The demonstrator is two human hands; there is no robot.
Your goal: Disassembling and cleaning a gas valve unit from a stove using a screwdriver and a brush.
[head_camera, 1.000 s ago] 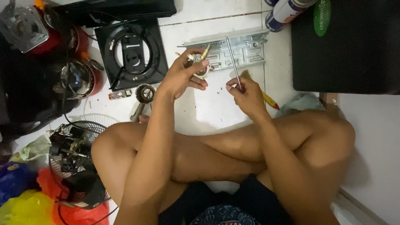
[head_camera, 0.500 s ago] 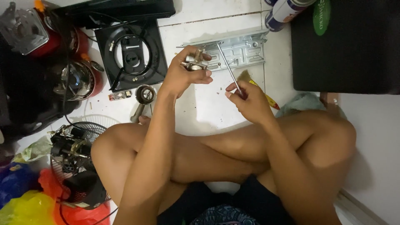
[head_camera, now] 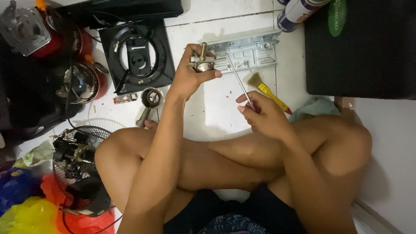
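Up goes the left hand (head_camera: 187, 78), lifting the small metal valve part (head_camera: 202, 62) higher over the white tiled floor (head_camera: 208, 117), fingers wrapped tight around it. Right hand (head_camera: 264, 117) pinches the thin screwdriver (head_camera: 239, 83), tip angled at the grey metal bracket (head_camera: 247, 52), beside the yellow-handled brush (head_camera: 268, 92).

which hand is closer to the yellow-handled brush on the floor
Right. The right hand, holding a screwdriver, sits just beside the brush, at its handle end. The left hand holds a metal valve part further off, across the white tile.
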